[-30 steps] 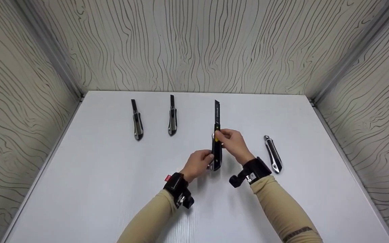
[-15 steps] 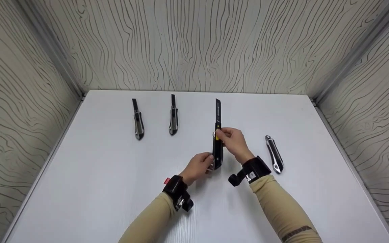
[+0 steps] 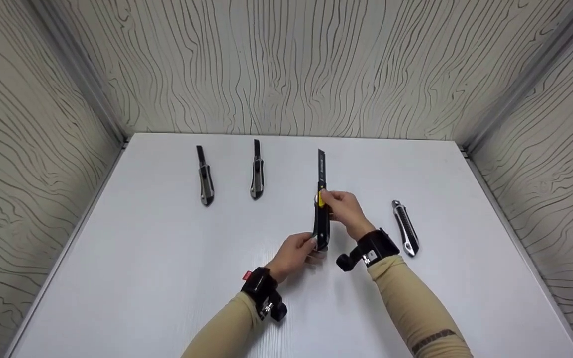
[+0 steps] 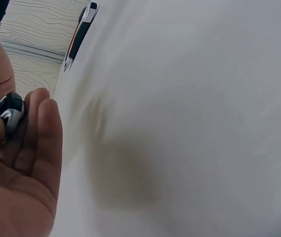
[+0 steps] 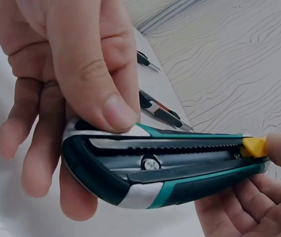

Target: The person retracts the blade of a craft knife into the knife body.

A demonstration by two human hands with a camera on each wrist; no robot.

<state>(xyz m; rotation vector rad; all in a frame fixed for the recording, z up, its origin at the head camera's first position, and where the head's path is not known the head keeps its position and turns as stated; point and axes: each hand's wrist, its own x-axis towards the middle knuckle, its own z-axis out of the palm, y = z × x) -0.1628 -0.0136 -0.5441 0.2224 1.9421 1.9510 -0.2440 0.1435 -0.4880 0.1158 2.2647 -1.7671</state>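
A: Knife and hands, current state?

B: Knife (image 3: 322, 223) held above the counter (image 3: 167, 278), blade (image 3: 322, 165) out and pointing away from the person. Left hand (image 3: 292, 256) pinches the tail, thumb on top. Right hand (image 3: 347, 213) grips the front, thumb on the yellow slider (image 5: 254, 146).

A: Technique, in your judgement?

B: Firm tail pinch, so the body cannot twist. Slider moved straight along its slot, light even thumb pressure. Right fingertips well behind the blade's base.

A: Main risk?

B: Probably sideways thumb force: slip toward the edge. Tip best aimed clear of both hands throughout. If the slider binds, ease off; do not force.
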